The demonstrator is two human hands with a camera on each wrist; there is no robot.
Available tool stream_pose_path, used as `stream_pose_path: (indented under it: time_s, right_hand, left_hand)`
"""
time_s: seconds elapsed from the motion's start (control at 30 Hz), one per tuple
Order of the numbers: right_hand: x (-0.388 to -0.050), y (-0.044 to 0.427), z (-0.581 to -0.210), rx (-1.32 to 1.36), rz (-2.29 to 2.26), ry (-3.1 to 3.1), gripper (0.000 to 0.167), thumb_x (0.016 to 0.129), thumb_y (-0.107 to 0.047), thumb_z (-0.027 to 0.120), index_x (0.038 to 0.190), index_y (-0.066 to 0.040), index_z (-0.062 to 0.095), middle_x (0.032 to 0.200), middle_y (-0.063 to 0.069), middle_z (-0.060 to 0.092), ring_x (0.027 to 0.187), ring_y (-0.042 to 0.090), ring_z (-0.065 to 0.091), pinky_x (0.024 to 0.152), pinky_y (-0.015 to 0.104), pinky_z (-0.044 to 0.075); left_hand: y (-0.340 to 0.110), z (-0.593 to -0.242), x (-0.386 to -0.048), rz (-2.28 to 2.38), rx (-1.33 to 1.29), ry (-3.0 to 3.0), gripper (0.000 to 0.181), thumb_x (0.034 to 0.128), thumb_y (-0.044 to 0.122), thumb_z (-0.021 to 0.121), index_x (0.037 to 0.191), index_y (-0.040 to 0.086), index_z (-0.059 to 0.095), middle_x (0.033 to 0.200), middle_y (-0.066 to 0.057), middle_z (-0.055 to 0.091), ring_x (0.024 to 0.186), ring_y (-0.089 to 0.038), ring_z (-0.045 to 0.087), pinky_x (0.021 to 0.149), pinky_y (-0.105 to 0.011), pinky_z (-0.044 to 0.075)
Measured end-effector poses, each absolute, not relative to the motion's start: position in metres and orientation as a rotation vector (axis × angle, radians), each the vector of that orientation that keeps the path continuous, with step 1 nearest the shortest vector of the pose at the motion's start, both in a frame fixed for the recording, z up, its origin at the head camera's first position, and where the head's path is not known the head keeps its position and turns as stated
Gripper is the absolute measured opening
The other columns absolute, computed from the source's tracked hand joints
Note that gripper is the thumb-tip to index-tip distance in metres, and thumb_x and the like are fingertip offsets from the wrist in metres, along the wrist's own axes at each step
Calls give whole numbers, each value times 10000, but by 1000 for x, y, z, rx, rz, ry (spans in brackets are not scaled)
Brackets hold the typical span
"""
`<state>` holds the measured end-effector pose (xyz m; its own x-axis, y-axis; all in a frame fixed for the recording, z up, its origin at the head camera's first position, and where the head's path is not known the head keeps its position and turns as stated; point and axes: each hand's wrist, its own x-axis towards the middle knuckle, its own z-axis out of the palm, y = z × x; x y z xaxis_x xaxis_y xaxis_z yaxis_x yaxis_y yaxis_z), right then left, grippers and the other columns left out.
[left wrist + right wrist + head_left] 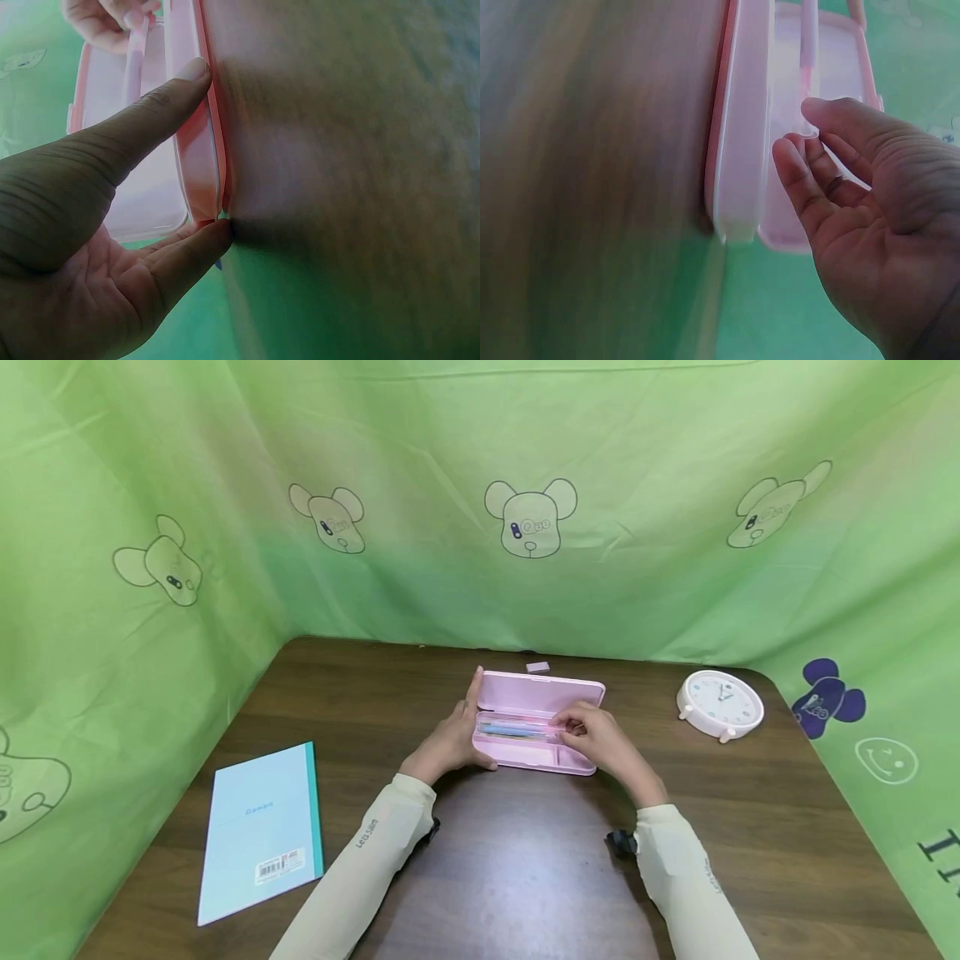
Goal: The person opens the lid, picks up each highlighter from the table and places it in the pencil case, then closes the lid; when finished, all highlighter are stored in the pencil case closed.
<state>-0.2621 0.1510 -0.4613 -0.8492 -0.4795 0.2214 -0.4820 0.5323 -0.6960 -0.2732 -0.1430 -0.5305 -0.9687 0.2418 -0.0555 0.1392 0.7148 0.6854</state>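
Note:
A pink pencil case (536, 756) lies with its lid (540, 692) raised at the back. Several pens (513, 729) lie across its inside, a blue one among them. My left hand (452, 737) holds the case's left end, thumb at the front wall and a finger along the lid's edge. In the left wrist view the thumb (161, 105) lies against the front wall. Over the case's right part, my right hand (870, 187) pinches the end of a slim pink-and-lilac stick-shaped thing (808, 41); its exact kind is unclear. In the head view the fingers hide that end.
A small pale pink block (537, 667) lies behind the case near the table's back edge. A white round clock (720, 703) rests at the back right. At the left lies a light blue notebook (258, 827). Green printed cloth (420, 585) hangs around the table (517, 877).

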Motion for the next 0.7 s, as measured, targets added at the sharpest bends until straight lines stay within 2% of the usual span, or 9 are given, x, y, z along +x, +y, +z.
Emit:
stream_pose_path:
  time_s: [0.17,0.3,0.47,0.57,0.63,0.7]
  right_hand:
    - [-265,142,-463,901,1213,-2751,167,885,136,761,1037,70,783,951,124,679,867,257,655,799,342,587]
    - [-264,142,-461,892,1199,-2765,165,912,88,795,1076,79,783,982,134,681,862,258,670,809,366,602]
    - [-259,162,-458,824,1170,-2744,103,969,-11,788,1057,43,795,974,113,691,862,212,652,798,323,572]
    - [-255,183,-459,690,1118,-2746,92,1012,-65,756,1036,11,803,971,97,724,853,150,636,783,290,530]
    - [-254,196,-460,570,1141,-2765,146,1049,-105,718,1072,20,791,971,118,743,812,103,639,750,261,519]
    - [-253,204,-462,459,1261,-2776,247,1092,-139,660,1203,66,744,1026,190,746,800,87,656,738,236,538]
  left_hand:
    - [-142,-528,-271,1104,293,2770,1754,586,370,1112,1661,498,-268,1752,-240,265,1332,-569,570,1063,-676,499]
    - [-142,-527,-272,1100,288,2769,1753,584,365,1113,1675,469,-254,1754,-231,265,1324,-559,580,1052,-668,510]
    - [-139,-519,-266,1097,290,2768,1733,618,323,1104,1670,470,-265,1745,-262,263,1327,-573,570,1051,-680,504]
    - [-137,-510,-260,1106,310,2767,1721,640,297,1095,1670,453,-274,1743,-291,244,1352,-590,542,1068,-693,487]
    - [-135,-502,-255,1121,323,2763,1711,654,278,1089,1673,440,-275,1734,-304,251,1353,-597,538,1076,-695,481]
    - [-135,-496,-251,1134,333,2763,1705,658,269,1088,1682,417,-267,1730,-309,255,1347,-597,543,1076,-692,482]
